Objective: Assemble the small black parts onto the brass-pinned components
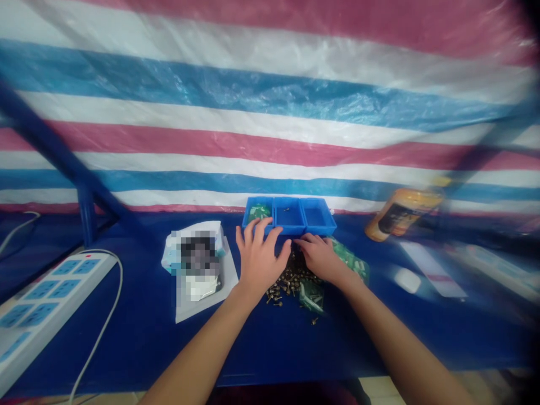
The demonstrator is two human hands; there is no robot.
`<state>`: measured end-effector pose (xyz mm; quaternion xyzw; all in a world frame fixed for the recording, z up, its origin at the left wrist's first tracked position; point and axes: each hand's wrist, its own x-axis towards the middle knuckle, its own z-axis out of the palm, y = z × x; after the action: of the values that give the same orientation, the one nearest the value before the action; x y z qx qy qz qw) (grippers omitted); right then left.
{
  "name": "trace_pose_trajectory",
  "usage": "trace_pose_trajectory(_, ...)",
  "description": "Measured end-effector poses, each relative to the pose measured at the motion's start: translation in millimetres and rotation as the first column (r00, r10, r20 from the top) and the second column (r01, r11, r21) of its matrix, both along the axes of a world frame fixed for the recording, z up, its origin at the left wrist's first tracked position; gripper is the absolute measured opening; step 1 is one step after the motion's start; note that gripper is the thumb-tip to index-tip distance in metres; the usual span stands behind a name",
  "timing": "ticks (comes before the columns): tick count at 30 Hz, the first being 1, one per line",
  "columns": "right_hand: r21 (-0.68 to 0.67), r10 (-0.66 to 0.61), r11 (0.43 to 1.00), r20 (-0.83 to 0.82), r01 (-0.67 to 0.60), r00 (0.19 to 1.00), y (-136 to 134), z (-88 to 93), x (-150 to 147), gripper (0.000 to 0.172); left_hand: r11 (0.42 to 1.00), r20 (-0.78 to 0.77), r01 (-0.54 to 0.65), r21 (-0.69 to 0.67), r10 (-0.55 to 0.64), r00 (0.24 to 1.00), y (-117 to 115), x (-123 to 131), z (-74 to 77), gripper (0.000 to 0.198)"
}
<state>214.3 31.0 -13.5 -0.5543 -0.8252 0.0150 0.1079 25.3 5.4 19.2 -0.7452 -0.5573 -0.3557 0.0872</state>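
Observation:
My left hand (262, 253) is open, fingers spread, palm down at the left of a heap of small dark screws (291, 281). Its fingertips overlap the front of the left blue bin (246, 220). My right hand (320, 256) reaches leftward over the back of the heap, with its fingers bent close together. What lies between its fingertips is hidden. Beyond the hands stand the middle blue bin (289, 228), with one small screw in it, and the right blue bin (320, 229). Green packets (259, 211) lie in the left bin.
A small green bag (312, 296) lies on the heap's front edge; a larger one (350, 259) is beside my right hand. Leftward are a white sheet (189, 312) and a power strip (54, 287). Rightward are an orange-yellow bottle (400, 214) and a white case (407, 279).

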Motion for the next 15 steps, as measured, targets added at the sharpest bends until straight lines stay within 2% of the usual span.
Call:
trace_pose_trajectory(5,-0.006,-0.013,1.000,-0.051,0.013,0.999,2.6,-0.3,0.7,0.036,1.000,0.026,0.006,-0.026,-0.005,1.000,-8.8,-2.6,8.3,0.025)
trace_pose_trajectory(7,-0.008,-0.019,1.000,-0.070,0.019,0.997,3.3,0.2,0.8,0.033,0.999,0.051,0.032,-0.038,-0.030,0.998,-22.3,-8.5,11.6,0.025)
trace_pose_trajectory(10,-0.003,-0.026,1.000,-0.098,0.026,0.995,3.8,1.7,0.5,0.027,0.998,0.103,0.038,-0.044,-0.033,0.994,-54.6,-25.2,9.8,0.024)
trace_pose_trajectory(13,0.000,-0.033,0.999,-0.126,0.033,0.992,5.1,1.9,0.6,0.021,0.996,0.166,-0.085,-0.022,0.087,0.982,-90.2,-52.5,-2.2,0.021)
trace_pose_trajectory(15,-0.003,-0.039,0.999,-0.137,0.039,0.990,6.7,0.7,1.0,0.019,0.966,0.218,-0.254,-0.034,0.256,0.942,-108.9,-74.1,-14.1,0.021)
